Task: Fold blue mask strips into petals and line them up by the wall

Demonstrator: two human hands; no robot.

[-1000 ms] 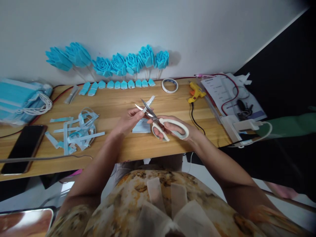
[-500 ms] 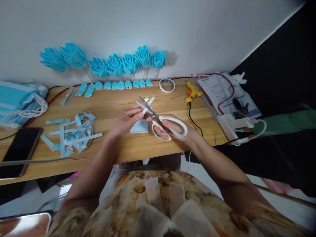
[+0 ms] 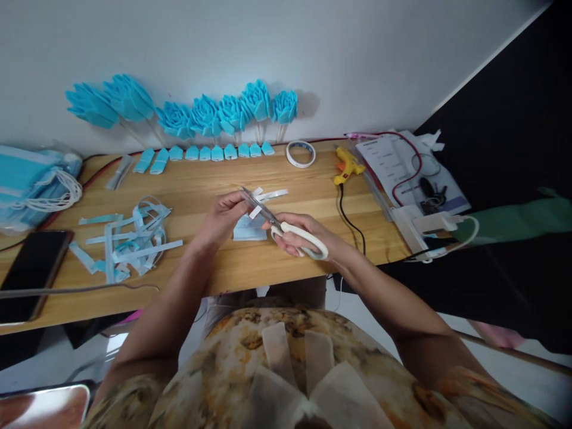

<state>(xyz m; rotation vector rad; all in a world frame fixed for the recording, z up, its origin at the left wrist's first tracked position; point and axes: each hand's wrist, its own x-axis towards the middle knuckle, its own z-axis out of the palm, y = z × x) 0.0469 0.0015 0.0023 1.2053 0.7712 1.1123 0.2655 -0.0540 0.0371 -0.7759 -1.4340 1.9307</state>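
Note:
My right hand (image 3: 300, 233) grips white-handled scissors (image 3: 286, 229), their blades closed and pointing up-left. My left hand (image 3: 223, 215) pinches a narrow white strip (image 3: 263, 199) right at the blades; one piece of the strip sticks out to the right above the blades. Under both hands a folded pale blue mask piece (image 3: 248, 229) lies on the wooden table (image 3: 201, 179).
Blue mask flowers (image 3: 210, 113) lean on the wall above a row of small blue folded pieces (image 3: 214, 153). A tape roll (image 3: 301, 154), a yellow glue gun (image 3: 347, 164), papers and cables lie right. Cut strips (image 3: 134, 238), a phone (image 3: 31, 265) and stacked masks (image 3: 27, 185) lie left.
The scissor blades have closed on the strip and both hands have dropped slightly toward the table. A cut piece of the strip now angles off to the right.

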